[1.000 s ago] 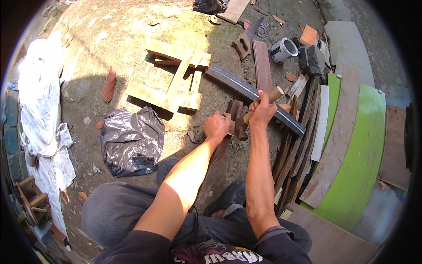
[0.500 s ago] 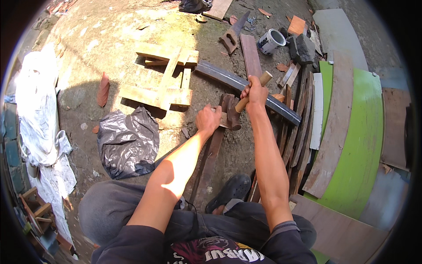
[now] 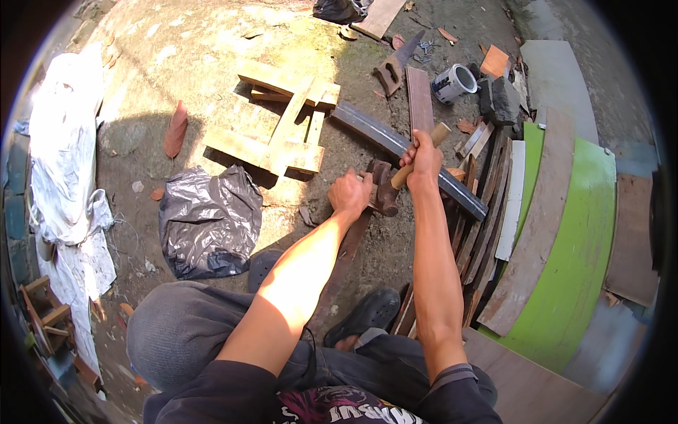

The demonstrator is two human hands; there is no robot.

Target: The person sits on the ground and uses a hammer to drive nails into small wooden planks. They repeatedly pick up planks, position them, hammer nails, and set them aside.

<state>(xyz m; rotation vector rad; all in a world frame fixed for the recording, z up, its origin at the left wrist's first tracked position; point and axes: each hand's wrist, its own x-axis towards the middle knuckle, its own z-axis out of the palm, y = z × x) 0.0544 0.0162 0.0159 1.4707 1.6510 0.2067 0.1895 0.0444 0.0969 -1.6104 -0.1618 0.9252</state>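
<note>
My right hand (image 3: 424, 162) is wrapped round the wooden handle of a hammer (image 3: 388, 198), gripping it partway along. The hammer's rusty brown head rests low, close by the fingers of my left hand (image 3: 349, 191). Those fingers are closed, pressed down at a long dark wooden plank (image 3: 345, 258) that runs back between my feet. What the left fingers pinch is mostly hidden. Beyond both hands lies a dark grey square bar (image 3: 367, 132), slanting down to the right and passing behind my right hand. A reddish board (image 3: 419, 102) lies beyond the bar.
A nailed frame of pale wood (image 3: 286, 131) lies ahead, left of the bar. A black plastic bag (image 3: 210, 222) sits near my left knee. Farther off are a handsaw (image 3: 397, 65) and a paint can (image 3: 453, 85). Stacked strips and green panels (image 3: 572, 261) line the right.
The view has shifted a little, so the frame, bar and saw appear farther right and lower. Both hands keep their holds, and the hammer head stays beside my left fingers.
</note>
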